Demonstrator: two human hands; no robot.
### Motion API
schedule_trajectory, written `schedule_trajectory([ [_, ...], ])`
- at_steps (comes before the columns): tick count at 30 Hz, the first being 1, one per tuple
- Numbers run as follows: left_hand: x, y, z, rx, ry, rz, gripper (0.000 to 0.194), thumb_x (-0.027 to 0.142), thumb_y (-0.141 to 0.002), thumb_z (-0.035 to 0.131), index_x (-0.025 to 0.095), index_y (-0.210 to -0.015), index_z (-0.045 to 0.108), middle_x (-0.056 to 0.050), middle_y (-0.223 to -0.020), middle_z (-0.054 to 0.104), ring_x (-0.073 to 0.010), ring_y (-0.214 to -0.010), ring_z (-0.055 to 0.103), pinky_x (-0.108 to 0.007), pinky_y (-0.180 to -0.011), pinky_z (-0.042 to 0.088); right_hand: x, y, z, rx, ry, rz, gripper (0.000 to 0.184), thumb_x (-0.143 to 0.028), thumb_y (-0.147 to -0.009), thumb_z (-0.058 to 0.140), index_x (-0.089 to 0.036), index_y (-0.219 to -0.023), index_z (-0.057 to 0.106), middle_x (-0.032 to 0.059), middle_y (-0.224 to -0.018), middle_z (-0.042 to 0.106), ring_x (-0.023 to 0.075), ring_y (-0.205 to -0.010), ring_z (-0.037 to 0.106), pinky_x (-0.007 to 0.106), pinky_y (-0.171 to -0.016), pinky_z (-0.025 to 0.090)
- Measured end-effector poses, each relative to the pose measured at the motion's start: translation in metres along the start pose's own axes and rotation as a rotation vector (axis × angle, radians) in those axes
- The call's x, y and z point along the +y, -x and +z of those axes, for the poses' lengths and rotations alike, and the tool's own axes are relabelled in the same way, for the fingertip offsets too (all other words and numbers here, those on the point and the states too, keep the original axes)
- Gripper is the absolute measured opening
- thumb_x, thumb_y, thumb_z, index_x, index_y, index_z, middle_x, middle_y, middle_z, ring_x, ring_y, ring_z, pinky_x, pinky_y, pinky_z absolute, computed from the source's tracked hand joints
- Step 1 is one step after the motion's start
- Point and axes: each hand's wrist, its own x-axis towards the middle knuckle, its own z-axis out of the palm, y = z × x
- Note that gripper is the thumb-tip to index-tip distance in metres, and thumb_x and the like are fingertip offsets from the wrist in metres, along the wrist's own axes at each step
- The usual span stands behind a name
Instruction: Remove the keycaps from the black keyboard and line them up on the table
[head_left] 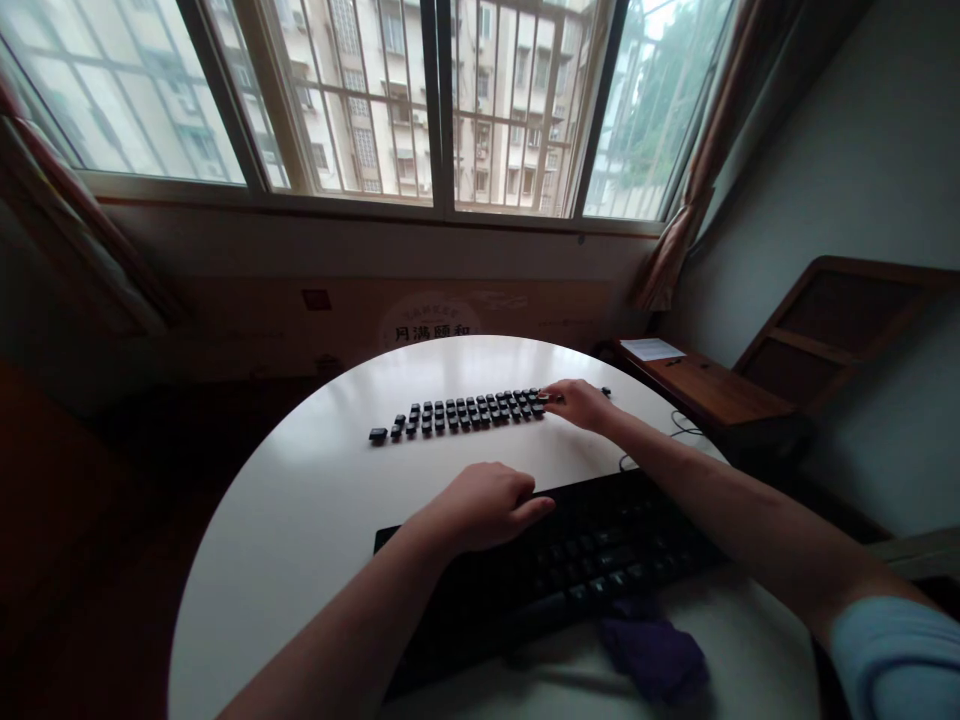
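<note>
Removed black keycaps (469, 412) stand in rows on the white round table (292, 500). At the right end of these rows, my right hand (577, 404) pinches a keycap with its fingertips; the fingers partly cover it. My left hand (484, 505) is above the far edge of a black keyboard (555, 580), fingers curled under and thumb stretched to the right. What lies beneath those fingers is hidden. Keys still sit on the keyboard's nearer right part, while its left part is too dark to make out.
A purple cloth (656, 655) lies by the keyboard's near edge. Another keycap (606, 391) sits beyond my right hand. A thin black cable (682, 425) runs over the table's right side. Beside the table is a wooden chair (817, 310) with paper (651, 349) near it.
</note>
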Motion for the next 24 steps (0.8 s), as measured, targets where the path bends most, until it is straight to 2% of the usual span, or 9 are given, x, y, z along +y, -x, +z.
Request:
schedule_trajectory([
  [3,0.001,0.002,-0.004,-0.002,-0.019,0.01,0.045,0.052,-0.096,0.039,0.019,-0.078,0.063,-0.006,-0.073,0.066,-0.0205,-0.067,0.06,-0.03,-0.06,0.039,-0.014,0.023,-0.029,0.184,-0.144,-0.021,0.03,-0.037,-0.093,0.053,-0.017,-0.097,0.075,0.0113,-0.098,0.071,0.0235,-0.092,0.065,0.035,-0.086,0.049],
  [6,0.006,0.006,-0.014,-0.002,-0.09,0.036,0.034,0.048,-0.091,0.05,0.019,-0.079,0.063,-0.006,-0.075,0.066,-0.0219,-0.07,0.06,-0.031,-0.062,0.041,-0.027,0.067,-0.067,0.323,-0.652,0.07,0.054,-0.058,-0.095,0.037,-0.016,-0.097,0.071,0.0111,-0.092,0.069,0.0227,-0.085,0.066,0.035,-0.074,0.055],
  [8,0.014,0.011,-0.021,-0.004,-0.133,0.044,0.027,0.044,-0.088,0.056,0.019,-0.082,0.063,-0.007,-0.078,0.066,-0.0232,-0.075,0.061,-0.032,-0.065,0.043,-0.031,0.103,-0.087,0.237,-0.994,0.168,0.066,-0.068,-0.093,0.028,-0.016,-0.094,0.069,0.0086,-0.075,0.066,0.0214,-0.072,0.066,0.036,-0.069,0.056],
  [10,0.025,0.016,-0.026,0.006,-0.156,0.033,0.024,0.042,-0.085,0.06,0.019,-0.088,0.064,-0.008,-0.086,0.066,-0.025,-0.083,0.061,-0.034,-0.07,0.046,-0.032,0.137,-0.098,0.152,-1.163,0.273,0.066,-0.071,-0.09,0.031,-0.016,-0.097,0.066,0.0015,-0.055,0.054,0.0171,-0.049,0.057,0.034,-0.054,0.055],
  [13,0.044,0.021,-0.022,0.023,-0.145,0.042,0.041,0.047,-0.083,0.062,0.02,-0.113,0.062,-0.012,-0.113,0.064,-0.0297,-0.105,0.057,-0.039,-0.084,0.047,-0.028,0.169,-0.095,0.106,-1.181,0.381,0.048,-0.064,-0.087,0.053,-0.018,-0.099,0.061,-0.0033,-0.053,0.049,0.0126,-0.042,0.05,0.027,-0.042,0.049],
  [15,0.054,0.023,-0.013,0.01,-0.12,0.081,0.063,0.055,-0.081,0.062,0.023,-0.134,0.05,-0.014,-0.137,0.052,-0.0341,-0.124,0.047,-0.046,-0.098,0.041,-0.027,0.176,-0.085,0.059,-1.12,0.378,0.038,-0.052,-0.083,0.065,-0.019,-0.1,0.059,-0.0025,-0.062,0.055,0.0117,-0.049,0.053,0.024,-0.045,0.049],
  [17,0.06,0.023,-0.002,-0.029,-0.108,0.124,0.081,0.06,-0.078,0.063,0.027,-0.147,0.035,-0.015,-0.153,0.034,-0.0375,-0.138,0.032,-0.053,-0.107,0.032,-0.029,0.174,-0.074,0.006,-1.057,0.333,0.033,-0.044,-0.082,0.068,-0.018,-0.101,0.06,-0.0027,-0.065,0.056,0.0105,-0.052,0.054,0.022,-0.047,0.049],
  [20,0.063,0.021,0.008,-0.105,-0.11,0.152,0.087,0.056,-0.076,0.066,0.029,-0.15,0.03,-0.016,-0.156,0.029,-0.0397,-0.142,0.024,-0.058,-0.11,0.027,-0.034,0.163,-0.06,0.018,-0.998,0.323,0.025,-0.037,-0.085,0.059,-0.016,-0.098,0.062,-0.0053,-0.055,0.051,0.0079,-0.045,0.047,0.018,-0.042,0.039],
  [24,0.058,0.021,0.007,-0.12,-0.092,0.125,0.075,0.051,-0.08,0.063,0.028,-0.146,0.038,-0.017,-0.149,0.04,-0.0399,-0.137,0.035,-0.056,-0.107,0.033,-0.042,0.155,-0.044,0.088,-1.038,0.403,0.018,-0.032,-0.082,0.051,-0.018,-0.091,0.057,-0.0108,-0.043,0.036,0.006,-0.034,0.028,0.016,-0.034,0.02],
])
